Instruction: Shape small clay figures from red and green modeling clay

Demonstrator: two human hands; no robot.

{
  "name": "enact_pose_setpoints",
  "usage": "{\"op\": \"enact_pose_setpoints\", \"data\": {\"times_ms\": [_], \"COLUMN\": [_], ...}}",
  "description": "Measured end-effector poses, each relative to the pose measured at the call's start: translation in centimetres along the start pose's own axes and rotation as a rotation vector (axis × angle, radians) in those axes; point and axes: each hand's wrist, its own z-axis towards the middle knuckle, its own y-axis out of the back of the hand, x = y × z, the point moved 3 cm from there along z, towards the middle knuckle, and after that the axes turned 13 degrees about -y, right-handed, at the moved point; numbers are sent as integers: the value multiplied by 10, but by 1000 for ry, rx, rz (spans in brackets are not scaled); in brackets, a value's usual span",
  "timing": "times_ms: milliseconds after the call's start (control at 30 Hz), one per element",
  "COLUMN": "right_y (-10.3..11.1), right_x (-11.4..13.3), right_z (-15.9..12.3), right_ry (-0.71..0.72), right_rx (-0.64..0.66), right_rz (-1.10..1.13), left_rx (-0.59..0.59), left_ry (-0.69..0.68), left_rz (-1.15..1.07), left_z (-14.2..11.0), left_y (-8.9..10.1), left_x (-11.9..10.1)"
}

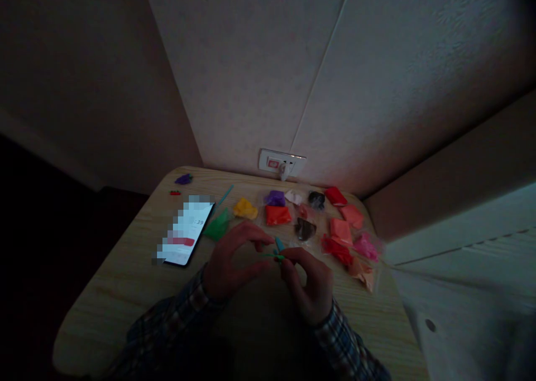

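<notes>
My right hand [310,285] pinches a small, thin piece of green clay [278,257] between thumb and forefinger. A narrow green end sticks out to the left, toward my left hand [232,261]. The left thumb and fingers are curved and apart, with nothing visible between them. Just beyond the right fingertips shows a short light-blue piece [279,244]; I cannot tell whether it lies on the table or is held. A green clay packet [217,225] lies behind my left hand, beside a yellow one [245,208].
On the wooden table [125,292] a lit phone [196,225] lies left. Several clay packets, among them an orange-red one [278,215] and a pink one [365,246], spread right. A blue stick [226,194], a purple figure [183,179] and a red piece [175,193] lie farther back.
</notes>
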Motion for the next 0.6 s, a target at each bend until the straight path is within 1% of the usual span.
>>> {"op": "enact_pose_setpoints", "data": {"times_ms": [100,267,300,400,467,600], "right_y": [2,3,3,4,4,3], "right_x": [3,4,3,3,3,3], "right_z": [2,3,2,2,1,1], "right_ry": [10,4,-1,-14,-8,-5], "right_rx": [-15,-14,-14,-21,-20,-23], "right_rz": [-26,-21,-18,-5,2,1], "left_rx": [1,30,12,-91,-110,-10], "left_ry": [-3,-48,-56,-67,-75,-84], "left_rz": [102,174,179,187,201,210], "left_z": [2,0,0,-3,-3,-1], "left_y": [0,0,1,6,7,2], "left_x": [-3,-1,-1,-1,-2,-5]}}
